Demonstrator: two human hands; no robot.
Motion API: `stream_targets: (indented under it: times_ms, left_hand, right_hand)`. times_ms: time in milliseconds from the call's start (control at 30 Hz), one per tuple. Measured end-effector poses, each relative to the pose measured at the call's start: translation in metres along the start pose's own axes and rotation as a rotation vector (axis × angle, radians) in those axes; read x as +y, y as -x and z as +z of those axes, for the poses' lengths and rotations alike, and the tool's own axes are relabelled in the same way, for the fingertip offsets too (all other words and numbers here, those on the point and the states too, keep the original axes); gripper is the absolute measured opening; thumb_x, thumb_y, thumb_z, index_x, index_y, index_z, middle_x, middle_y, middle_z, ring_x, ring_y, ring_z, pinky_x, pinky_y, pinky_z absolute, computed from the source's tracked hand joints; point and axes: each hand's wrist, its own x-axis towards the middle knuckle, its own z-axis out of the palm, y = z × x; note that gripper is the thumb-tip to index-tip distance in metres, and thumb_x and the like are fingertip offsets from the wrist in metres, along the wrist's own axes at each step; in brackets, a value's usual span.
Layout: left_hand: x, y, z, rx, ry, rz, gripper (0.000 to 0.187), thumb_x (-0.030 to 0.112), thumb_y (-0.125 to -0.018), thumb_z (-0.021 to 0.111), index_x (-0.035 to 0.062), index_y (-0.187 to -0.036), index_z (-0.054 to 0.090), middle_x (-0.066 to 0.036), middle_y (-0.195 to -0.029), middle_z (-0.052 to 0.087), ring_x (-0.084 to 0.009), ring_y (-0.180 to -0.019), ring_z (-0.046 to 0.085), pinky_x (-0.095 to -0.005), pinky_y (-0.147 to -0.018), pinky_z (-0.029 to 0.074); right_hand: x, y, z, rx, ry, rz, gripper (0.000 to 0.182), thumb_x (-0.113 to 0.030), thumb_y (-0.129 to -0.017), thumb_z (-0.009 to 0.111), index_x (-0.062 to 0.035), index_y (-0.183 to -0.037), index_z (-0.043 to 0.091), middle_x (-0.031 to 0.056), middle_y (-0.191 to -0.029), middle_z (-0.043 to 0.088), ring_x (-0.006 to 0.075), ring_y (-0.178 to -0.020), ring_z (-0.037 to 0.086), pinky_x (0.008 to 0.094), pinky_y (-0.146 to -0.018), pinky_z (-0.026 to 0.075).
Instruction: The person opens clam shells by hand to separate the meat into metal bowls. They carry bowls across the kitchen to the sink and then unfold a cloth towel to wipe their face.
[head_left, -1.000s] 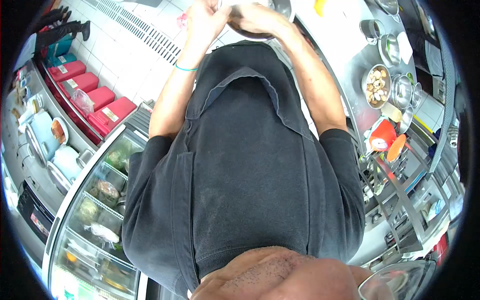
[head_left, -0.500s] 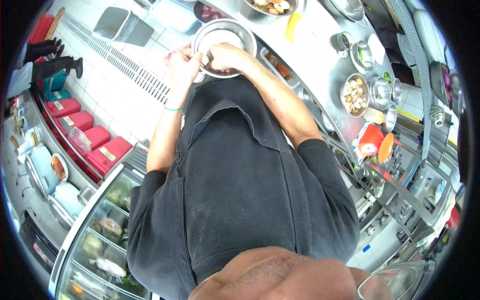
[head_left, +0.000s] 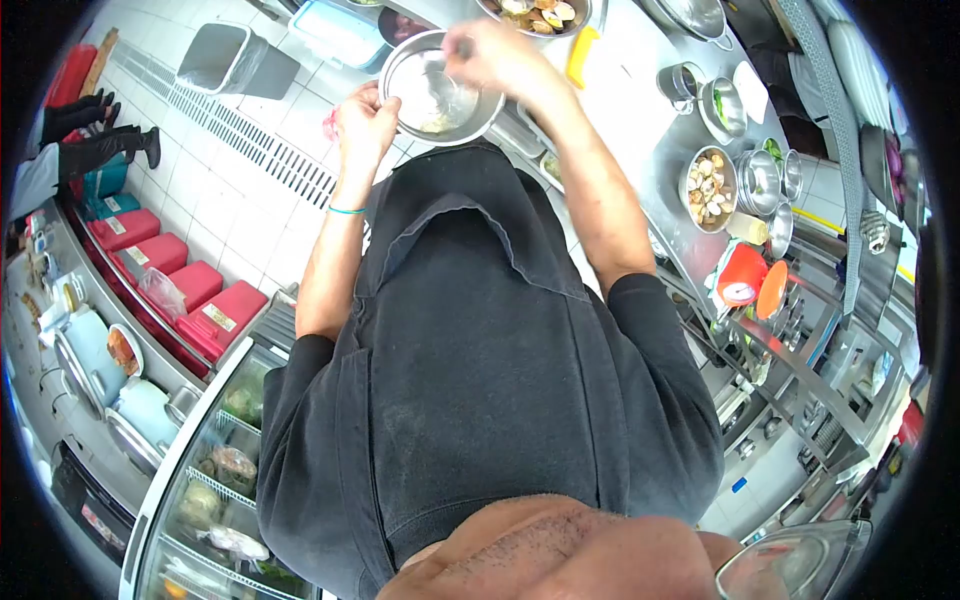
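Note:
A shiny metal bowl [head_left: 400,100] is held in front of my apron, tilted so that its inside shows. My left hand [head_left: 368,120] is closed on its left rim, thumb on top. Inside the bowl lies a small pale heap [head_left: 436,124], too indistinct to name. Over the bowl's right rim hovers my right hand [head_left: 497,60], smeared by motion. A dark spot shows at its fingertips, but I cannot make out what it is. Beside my left hand is a pinkish thing [head_left: 330,125], mostly hidden.
Right of the bowl runs a steel counter [head_left: 630,110] with a pan of clams [head_left: 540,14], a yellow-handled tool [head_left: 582,57], another bowl of shellfish [head_left: 709,190] and a red scale [head_left: 741,275]. A grey bin [head_left: 215,58] stands on the floor, and a glass-topped fridge [head_left: 205,480] is at lower left.
My right hand has lifted out of the bowl and moved up and right. The bowl's inside is now more visible. My left hand stays at its rim.

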Motion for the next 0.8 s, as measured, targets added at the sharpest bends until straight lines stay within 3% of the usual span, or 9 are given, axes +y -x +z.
stream_targets:
  times_ms: [100,167,267,367,467,567,633,767,800]
  left_hand:
    - [-0.015,-0.004,-0.006,0.011,0.058,-0.056,0.022,0.009,-0.076,0.064,-0.0041,-0.059,0.059,-0.019,-0.074,0.069,-0.0283,-0.104,0.067,-0.0376,-0.085,0.050]
    - [-0.035,-0.007,-0.007,0.038,0.071,-0.077,0.020,0.008,-0.077,0.064,-0.0035,-0.061,0.060,-0.016,-0.071,0.067,-0.0226,-0.091,0.067,-0.0353,-0.078,0.051]
    - [-0.036,0.002,-0.024,0.026,0.082,-0.215,0.014,0.007,-0.077,0.063,-0.0028,-0.067,0.064,-0.008,-0.066,0.065,-0.0132,-0.066,0.061,-0.0308,-0.064,0.050]
    - [-0.059,0.010,-0.037,0.086,0.103,-0.248,0.009,0.003,-0.080,0.061,-0.0018,-0.081,0.068,-0.004,-0.069,0.065,-0.0085,-0.052,0.054,-0.0251,-0.052,0.049]
    - [-0.061,0.015,-0.044,0.094,0.300,-0.354,0.011,0.003,-0.079,0.061,-0.0043,-0.083,0.068,-0.007,-0.070,0.066,-0.0124,-0.056,0.062,-0.0290,-0.053,0.056]
    - [-0.060,0.025,-0.061,0.119,0.282,-0.406,0.015,0.003,-0.080,0.060,-0.0063,-0.088,0.069,-0.011,-0.073,0.068,-0.0149,-0.057,0.065,-0.0305,-0.053,0.059]
    - [-0.060,0.023,-0.071,0.138,0.253,-0.422,0.016,0.003,-0.080,0.060,-0.0071,-0.090,0.069,-0.013,-0.074,0.069,-0.0168,-0.056,0.066,-0.0320,-0.053,0.061]
    - [-0.086,0.028,-0.105,0.087,0.282,-0.409,0.014,0.004,-0.083,0.061,-0.0002,-0.070,0.060,-0.008,-0.066,0.063,-0.0147,-0.052,0.062,-0.0315,-0.048,0.060]
    - [-0.080,0.028,-0.111,0.054,0.281,-0.386,0.021,0.005,-0.084,0.062,0.0028,-0.064,0.054,-0.006,-0.064,0.059,-0.0140,-0.052,0.061,-0.0323,-0.048,0.060]
  right_hand:
    - [0.034,-0.025,-0.048,0.325,0.024,-0.048,0.020,-0.024,-0.081,0.071,-0.0077,-0.093,0.072,0.0173,-0.081,0.071,0.0315,-0.082,0.071,0.0437,-0.076,0.054]
    - [0.025,-0.016,-0.085,0.283,-0.244,0.125,0.020,-0.017,-0.084,0.065,0.0002,-0.093,0.073,0.0290,-0.088,0.068,0.0396,-0.084,0.070,0.0476,-0.074,0.055]
    - [0.068,0.013,-0.072,0.640,-0.055,0.284,0.029,-0.029,-0.087,0.068,-0.0043,-0.101,0.070,0.0203,-0.077,0.070,0.0328,-0.084,0.071,0.0451,-0.079,0.056]
    - [0.108,0.026,-0.027,0.323,-0.956,0.823,0.046,-0.030,-0.089,0.068,0.0031,-0.120,0.058,0.0258,-0.092,0.069,0.0365,-0.082,0.071,0.0452,-0.081,0.059]
    - [0.132,-0.001,0.045,0.378,-1.849,0.532,0.049,-0.020,-0.097,0.054,0.0111,-0.131,0.039,0.0344,-0.111,0.061,0.0406,-0.086,0.069,0.0453,-0.079,0.062]
    - [0.112,-0.013,0.061,0.686,-1.644,0.354,0.041,-0.010,-0.096,0.047,0.0191,-0.124,0.042,0.0328,-0.114,0.059,0.0385,-0.082,0.070,0.0451,-0.070,0.063]
    - [0.062,0.016,0.057,0.785,-1.616,0.225,0.037,0.002,-0.091,0.042,0.0149,-0.125,0.044,0.0294,-0.114,0.060,0.0365,-0.080,0.069,0.0450,-0.064,0.062]
    - [0.067,0.011,0.074,0.722,-1.683,0.410,0.038,0.005,-0.088,0.040,0.0141,-0.125,0.043,0.0276,-0.110,0.060,0.0352,-0.078,0.068,0.0427,-0.060,0.062]
    - [0.058,0.012,0.077,0.749,-1.694,0.449,0.036,0.006,-0.084,0.043,0.0202,-0.117,0.043,0.0302,-0.103,0.063,0.0377,-0.072,0.069,0.0396,-0.059,0.064]
